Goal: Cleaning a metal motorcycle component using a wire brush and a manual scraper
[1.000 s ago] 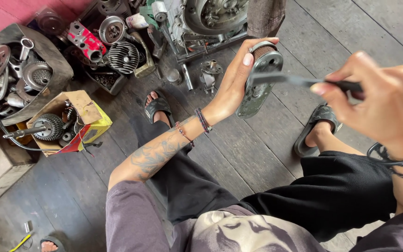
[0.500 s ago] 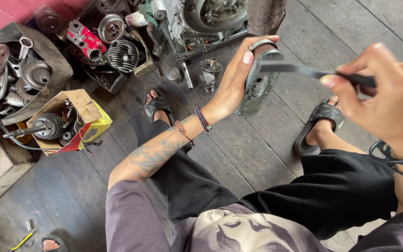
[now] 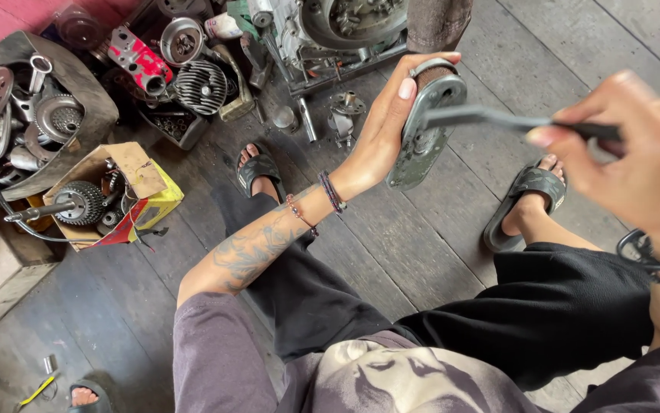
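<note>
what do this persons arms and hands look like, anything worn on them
Both arms are bare below short purple-grey sleeves. The left forearm bears a dark tattoo, with two bead bracelets at the wrist. The right wrist wears dark cord bands. Left hand and right hand are ungloved.

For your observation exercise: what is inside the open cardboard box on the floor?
The cardboard box holds a toothed metal gear on a shaft, with dark parts beside it. Whatever lies beneath is covered.

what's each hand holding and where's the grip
Left hand grips the grey metal engine cover by its upper edge; right hand holds a thin dark tool by its handle end.
</note>
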